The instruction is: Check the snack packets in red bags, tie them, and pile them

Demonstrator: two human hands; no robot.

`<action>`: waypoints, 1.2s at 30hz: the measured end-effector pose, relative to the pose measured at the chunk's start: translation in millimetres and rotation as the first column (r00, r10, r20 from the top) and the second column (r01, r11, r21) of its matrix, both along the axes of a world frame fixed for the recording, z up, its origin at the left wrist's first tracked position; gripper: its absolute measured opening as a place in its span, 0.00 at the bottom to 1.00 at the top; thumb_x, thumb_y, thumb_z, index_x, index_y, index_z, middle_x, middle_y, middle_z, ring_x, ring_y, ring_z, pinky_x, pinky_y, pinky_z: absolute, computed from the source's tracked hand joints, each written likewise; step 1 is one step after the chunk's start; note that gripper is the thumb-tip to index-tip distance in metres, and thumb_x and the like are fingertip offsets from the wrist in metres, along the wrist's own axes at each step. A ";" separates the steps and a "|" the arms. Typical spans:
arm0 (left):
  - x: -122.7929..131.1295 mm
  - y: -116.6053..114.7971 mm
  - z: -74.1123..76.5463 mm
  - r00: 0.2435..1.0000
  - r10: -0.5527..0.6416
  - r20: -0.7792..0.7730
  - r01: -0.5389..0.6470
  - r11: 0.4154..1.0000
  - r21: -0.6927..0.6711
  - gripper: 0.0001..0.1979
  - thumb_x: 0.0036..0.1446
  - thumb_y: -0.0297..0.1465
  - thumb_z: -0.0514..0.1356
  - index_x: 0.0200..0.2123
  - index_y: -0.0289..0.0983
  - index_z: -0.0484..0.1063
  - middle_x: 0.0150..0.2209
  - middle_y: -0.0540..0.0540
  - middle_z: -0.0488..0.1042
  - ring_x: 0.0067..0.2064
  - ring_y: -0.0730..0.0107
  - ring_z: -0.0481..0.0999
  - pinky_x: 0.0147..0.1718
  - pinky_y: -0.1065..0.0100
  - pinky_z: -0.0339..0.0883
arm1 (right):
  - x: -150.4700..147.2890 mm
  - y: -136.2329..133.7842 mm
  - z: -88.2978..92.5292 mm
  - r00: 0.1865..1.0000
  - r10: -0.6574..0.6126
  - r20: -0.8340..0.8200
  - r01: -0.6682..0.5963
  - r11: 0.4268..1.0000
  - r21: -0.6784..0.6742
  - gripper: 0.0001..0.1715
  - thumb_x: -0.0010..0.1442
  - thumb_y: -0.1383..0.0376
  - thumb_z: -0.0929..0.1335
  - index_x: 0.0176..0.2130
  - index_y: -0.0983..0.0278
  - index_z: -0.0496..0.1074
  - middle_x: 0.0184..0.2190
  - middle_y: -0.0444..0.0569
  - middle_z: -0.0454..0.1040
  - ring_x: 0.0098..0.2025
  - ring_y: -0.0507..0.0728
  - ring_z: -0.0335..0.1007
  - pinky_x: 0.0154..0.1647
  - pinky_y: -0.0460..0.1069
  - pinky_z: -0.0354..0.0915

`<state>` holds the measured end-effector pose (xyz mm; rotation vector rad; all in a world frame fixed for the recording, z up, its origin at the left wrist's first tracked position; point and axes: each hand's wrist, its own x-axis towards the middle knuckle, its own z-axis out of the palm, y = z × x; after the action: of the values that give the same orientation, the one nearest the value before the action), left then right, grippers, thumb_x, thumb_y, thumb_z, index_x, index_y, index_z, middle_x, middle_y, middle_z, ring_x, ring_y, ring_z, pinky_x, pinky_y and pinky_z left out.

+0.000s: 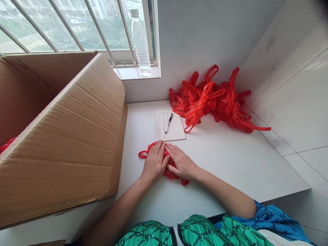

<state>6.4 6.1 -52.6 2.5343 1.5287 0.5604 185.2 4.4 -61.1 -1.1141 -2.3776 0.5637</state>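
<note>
A red plastic bag [171, 175] lies on the white tabletop under both of my hands, its handle loops sticking out at the left and at the lower right. My left hand [154, 160] rests flat on its left part, fingers stretched out. On its right part lies my right hand [181, 163], also flat with fingers extended. The two hands nearly meet in the middle and cover most of the bag. Just beyond the fingertips is a sheet of paper [176, 131] with rows of small marks, and a pen [168, 123] lies across it.
A large open cardboard box [84, 136] stands at the left, with something red [7, 145] inside. A heap of red plastic bags [217, 99] lies against the back wall. On the windowsill stands a clear water bottle [141, 44]. A tiled wall [294, 102] bounds the right.
</note>
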 end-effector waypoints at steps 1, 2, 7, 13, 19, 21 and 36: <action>0.1 0.0 0.1 1.000 0.000 -0.002 0.000 1.000 0.000 0.28 0.70 0.38 0.46 0.67 0.29 0.55 0.68 0.33 0.55 0.70 0.54 0.54 0.66 0.49 0.55 | 0.0 0.0 0.0 1.000 -0.001 0.001 0.001 1.000 -0.003 0.43 0.62 0.62 0.64 0.71 0.68 0.47 0.70 0.60 0.50 0.72 0.63 0.44 0.71 0.64 0.48; 0.2 0.0 0.2 1.000 0.000 -0.006 0.000 1.000 -0.003 0.28 0.70 0.38 0.46 0.67 0.29 0.55 0.68 0.33 0.55 0.70 0.54 0.54 0.66 0.50 0.55 | -0.1 0.0 0.0 1.000 -0.001 0.002 0.001 1.000 -0.006 0.43 0.62 0.62 0.64 0.70 0.69 0.47 0.70 0.60 0.50 0.72 0.62 0.44 0.71 0.64 0.48; 0.4 -0.1 0.3 1.000 0.004 -0.020 -0.004 1.000 -0.010 0.28 0.70 0.38 0.46 0.66 0.27 0.56 0.68 0.33 0.56 0.69 0.55 0.55 0.66 0.51 0.55 | -0.2 -0.2 0.6 1.000 -0.002 0.013 0.002 1.000 -0.027 0.43 0.62 0.62 0.64 0.70 0.71 0.48 0.70 0.61 0.51 0.72 0.62 0.44 0.72 0.63 0.47; 0.0 -0.5 1.0 1.000 0.003 -0.008 -0.003 1.000 -0.006 0.27 0.70 0.38 0.46 0.66 0.29 0.56 0.68 0.33 0.56 0.69 0.54 0.55 0.65 0.50 0.56 | 0.6 0.1 -0.8 1.000 -0.002 -0.003 0.002 1.000 -0.020 0.43 0.62 0.62 0.64 0.70 0.70 0.48 0.70 0.61 0.51 0.72 0.63 0.45 0.71 0.64 0.49; 0.3 0.2 0.3 1.000 0.000 0.013 0.000 1.000 0.001 0.27 0.70 0.38 0.46 0.66 0.30 0.57 0.67 0.34 0.57 0.69 0.54 0.56 0.65 0.50 0.56 | -1.1 0.3 -2.2 1.000 -0.003 0.002 0.003 1.000 -0.024 0.42 0.62 0.62 0.65 0.70 0.71 0.49 0.70 0.62 0.51 0.72 0.63 0.45 0.71 0.63 0.48; 0.2 1.1 -0.4 1.000 -0.002 0.027 0.002 1.000 0.002 0.27 0.70 0.38 0.46 0.66 0.31 0.57 0.67 0.34 0.58 0.68 0.54 0.57 0.65 0.50 0.56 | -0.5 1.1 0.0 1.000 0.002 0.000 -0.002 0.999 -0.045 0.42 0.62 0.62 0.65 0.70 0.72 0.49 0.70 0.62 0.50 0.72 0.63 0.44 0.71 0.64 0.47; -13.6 -0.8 46.1 0.995 -0.095 0.015 0.091 0.985 0.150 0.19 0.64 0.36 0.56 0.57 0.44 0.69 0.57 0.44 0.72 0.56 0.57 0.70 0.53 0.55 0.63 | 68.4 26.6 35.4 0.919 -0.310 -0.245 0.282 0.949 -0.142 0.19 0.66 0.56 0.65 0.52 0.60 0.75 0.44 0.49 0.80 0.44 0.58 0.77 0.43 0.52 0.71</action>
<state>-7.2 5.3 -6.5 2.6827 1.4016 0.7123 253.6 30.9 -25.7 -1.3245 -1.9252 0.6862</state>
